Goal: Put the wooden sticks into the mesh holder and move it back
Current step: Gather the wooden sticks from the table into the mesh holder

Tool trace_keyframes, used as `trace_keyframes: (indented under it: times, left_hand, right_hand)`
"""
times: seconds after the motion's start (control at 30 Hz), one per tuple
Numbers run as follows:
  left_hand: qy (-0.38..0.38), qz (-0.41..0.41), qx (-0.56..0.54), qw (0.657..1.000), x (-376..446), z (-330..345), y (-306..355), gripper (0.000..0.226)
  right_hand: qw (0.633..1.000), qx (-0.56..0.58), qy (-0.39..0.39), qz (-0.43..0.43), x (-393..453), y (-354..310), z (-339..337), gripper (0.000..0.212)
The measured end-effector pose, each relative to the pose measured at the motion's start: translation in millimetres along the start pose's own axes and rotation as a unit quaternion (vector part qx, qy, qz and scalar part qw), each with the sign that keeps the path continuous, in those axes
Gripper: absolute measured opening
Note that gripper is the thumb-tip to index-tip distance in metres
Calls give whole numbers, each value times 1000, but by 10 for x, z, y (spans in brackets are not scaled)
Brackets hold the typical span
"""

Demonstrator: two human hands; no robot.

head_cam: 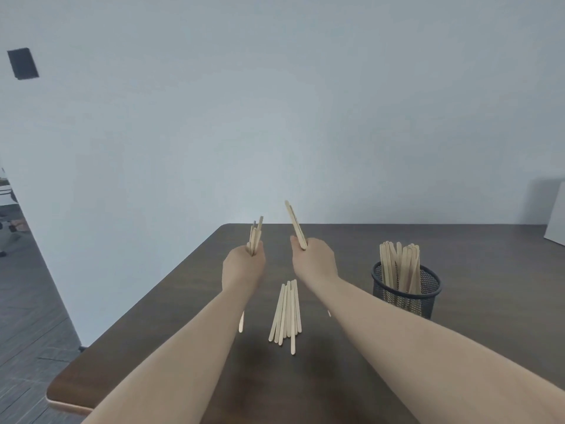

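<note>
My left hand [243, 267] is closed around a small bundle of wooden sticks [256, 237] that point upward. My right hand [313, 258] grips a few more sticks [296, 224], tilted up and to the left. Both hands hover above the dark table [351, 362]. Between my forearms several loose sticks [286, 310] lie flat in a fan. One more stick [241, 322] peeks out beside my left forearm. The black mesh holder [406, 289] stands upright to the right of my right hand, with several sticks standing in it.
A white wall runs behind the table. A white board or box [555, 215] leans at the far right edge. The table's rounded left corner [61, 393] borders grey floor, and a dark panel [23, 63] hangs on the wall at upper left.
</note>
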State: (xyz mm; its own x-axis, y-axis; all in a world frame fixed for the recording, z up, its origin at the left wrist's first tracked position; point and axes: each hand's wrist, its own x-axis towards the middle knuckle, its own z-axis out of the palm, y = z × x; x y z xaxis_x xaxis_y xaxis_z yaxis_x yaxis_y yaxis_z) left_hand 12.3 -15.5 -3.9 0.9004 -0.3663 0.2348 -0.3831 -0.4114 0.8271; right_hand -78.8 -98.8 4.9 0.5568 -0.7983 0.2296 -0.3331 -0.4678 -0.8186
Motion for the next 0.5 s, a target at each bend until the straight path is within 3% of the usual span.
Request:
trace_keyframes:
  times: [0.2, 0.5]
  left_hand:
    - [-2, 13, -176, 984, 11, -65, 544, 47]
    - [-99, 73, -300, 946, -349, 271, 1612, 45]
  right_hand:
    - [975, 219, 46, -10, 96, -337, -649, 48]
    - [942, 323, 89, 31, 199, -58, -1555, 46]
